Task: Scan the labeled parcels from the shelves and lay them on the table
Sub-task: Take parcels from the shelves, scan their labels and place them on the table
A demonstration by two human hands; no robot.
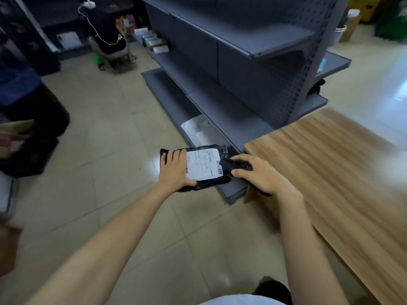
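Observation:
My left hand (174,170) grips the left side of a black plastic parcel (211,183) with a white barcode label (203,165) facing up. The parcel hangs in the air over the floor, just left of the wooden table's (330,172) near corner. My right hand (257,175) holds a black handheld scanner (234,165) whose front end sits over the label's right edge, beside a barcode. The scanner's back is hidden under my fingers.
Grey metal shelves (242,69) stand behind the parcel; a white parcel (196,129) lies on the lowest shelf and small boxes (154,42) sit further back. A person sits on the floor at the far end (110,34). Dark bins and boxes (28,119) line the left side.

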